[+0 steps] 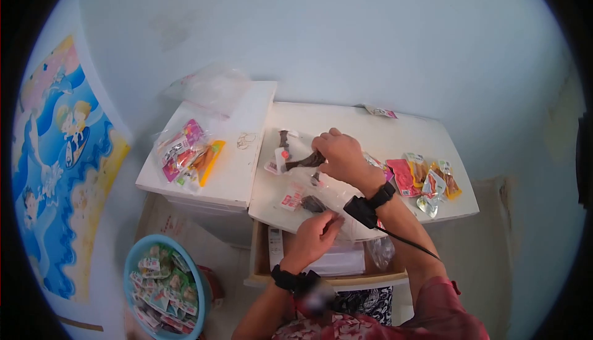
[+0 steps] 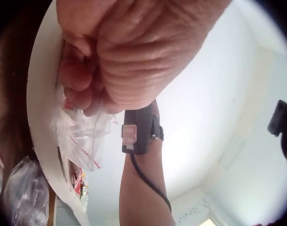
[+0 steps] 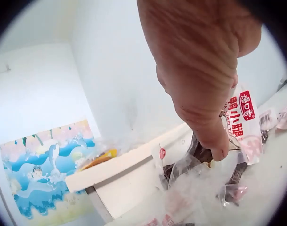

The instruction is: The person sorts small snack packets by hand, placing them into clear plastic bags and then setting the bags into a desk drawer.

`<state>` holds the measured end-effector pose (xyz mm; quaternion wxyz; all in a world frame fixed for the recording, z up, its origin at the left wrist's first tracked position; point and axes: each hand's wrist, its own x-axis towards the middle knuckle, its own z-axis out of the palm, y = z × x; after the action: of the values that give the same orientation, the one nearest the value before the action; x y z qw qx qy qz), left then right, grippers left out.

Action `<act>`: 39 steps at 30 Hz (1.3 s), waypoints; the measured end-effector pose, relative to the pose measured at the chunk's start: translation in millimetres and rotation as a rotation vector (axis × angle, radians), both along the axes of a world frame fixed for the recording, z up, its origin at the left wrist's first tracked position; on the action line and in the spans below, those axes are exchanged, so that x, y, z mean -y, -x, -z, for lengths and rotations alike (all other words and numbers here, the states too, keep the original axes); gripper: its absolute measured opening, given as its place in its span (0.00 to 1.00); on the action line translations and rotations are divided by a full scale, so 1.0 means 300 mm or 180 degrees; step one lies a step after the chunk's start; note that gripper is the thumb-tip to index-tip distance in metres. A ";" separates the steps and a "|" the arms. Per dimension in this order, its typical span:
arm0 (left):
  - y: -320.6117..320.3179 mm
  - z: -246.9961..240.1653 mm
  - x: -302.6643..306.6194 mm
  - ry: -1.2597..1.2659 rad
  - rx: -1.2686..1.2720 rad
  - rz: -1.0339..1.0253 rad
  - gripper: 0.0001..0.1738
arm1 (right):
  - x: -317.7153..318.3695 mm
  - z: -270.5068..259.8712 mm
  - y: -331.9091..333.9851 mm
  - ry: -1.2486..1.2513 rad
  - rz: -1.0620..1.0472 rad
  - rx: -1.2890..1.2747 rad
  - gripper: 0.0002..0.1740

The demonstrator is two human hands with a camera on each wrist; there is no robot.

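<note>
In the head view my right hand (image 1: 346, 158) pinches a dark packaged snack (image 1: 306, 161) above the white table. The right wrist view shows that hand (image 3: 200, 80) with its fingertips on the dark piece (image 3: 200, 151), beside a white wrapper with red print (image 3: 243, 123). My left hand (image 1: 315, 238), low at the table's front edge, grips a clear plastic bag (image 1: 336, 199); the left wrist view shows the bag (image 2: 84, 136) hanging under the curled fingers of that hand (image 2: 134, 52). Another dark packet (image 1: 313, 204) lies in or under the clear plastic.
Colourful packets (image 1: 404, 176) lie on the table's right side. A left cabinet (image 1: 231, 179) holds more packets (image 1: 185, 155) and a plastic bag (image 1: 213, 90). Below stand an open drawer (image 1: 256, 260) and a blue basin (image 1: 131, 266) full of packets.
</note>
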<state>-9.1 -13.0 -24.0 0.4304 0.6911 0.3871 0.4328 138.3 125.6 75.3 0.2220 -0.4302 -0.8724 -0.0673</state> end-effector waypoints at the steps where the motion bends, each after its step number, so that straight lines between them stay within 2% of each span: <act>1: -0.001 0.001 0.000 0.0093 0.0007 0.0003 0.11 | 0.022 -0.022 -0.023 -0.0077 0.0081 -0.0104 0.19; 4: -0.001 -0.002 0.002 0.0337 0.0067 0.0033 0.11 | 0.140 -0.121 -0.085 -0.0225 0.0374 -0.0710 0.19; 7: -0.015 -0.025 0.019 0.0670 0.0510 -0.0187 0.11 | 0.283 -0.187 -0.156 -0.0067 0.0771 -0.1560 0.21; 10: -0.028 -0.069 0.032 0.0919 0.0917 -0.0345 0.09 | 0.438 -0.180 -0.234 0.1710 0.0460 -0.3353 0.19; 11: -0.027 -0.090 0.038 0.0932 0.0966 -0.0373 0.09 | 0.489 -0.131 -0.247 0.2031 0.0166 -0.4099 0.20; 14: -0.049 -0.169 0.057 0.1011 0.1008 -0.0439 0.08 | 0.612 -0.042 -0.211 0.2248 -0.0218 -0.5236 0.25; 15: -0.061 -0.186 0.065 0.0968 0.0984 -0.0430 0.09 | 0.625 0.053 -0.218 0.2311 -0.0264 -0.5467 0.27; 16: -0.072 -0.192 0.071 0.0917 0.0955 -0.0416 0.09 | 0.649 0.077 -0.205 0.2420 -0.0170 -0.5522 0.28; 20: -0.093 -0.132 0.063 0.0738 0.0998 -0.0535 0.10 | 0.657 0.225 -0.130 0.2357 -0.0243 -0.6341 0.25; 24: -0.068 -0.084 0.073 0.0960 0.1577 -0.0328 0.09 | 0.653 0.199 -0.080 0.2205 -0.0229 -0.7041 0.21; 27: -0.069 -0.080 0.080 0.0902 0.1624 -0.0158 0.07 | 0.647 0.238 -0.053 0.2367 -0.0348 -0.7087 0.20; 31: -0.053 -0.056 0.060 0.0722 0.1515 0.0316 0.08 | 0.660 0.254 -0.058 0.2263 -0.0452 -0.6603 0.21; 34: 0.002 -0.066 0.033 0.0747 0.1340 0.0619 0.09 | 0.693 0.219 -0.135 0.1859 -0.0383 -0.6439 0.24; 35: 0.013 -0.075 0.031 0.0757 0.1256 0.0712 0.09 | 0.692 0.240 -0.181 0.1911 -0.0034 -0.6358 0.19; 39: 0.010 -0.098 0.032 0.0858 0.0991 0.0627 0.10 | 0.737 0.201 -0.341 0.2183 0.0189 -0.5428 0.08</act>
<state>-12.0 -22.5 5.4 0.6135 0.5867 0.3010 0.4345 240.6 -95.3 15.1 0.6486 -0.3987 -0.3742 0.5294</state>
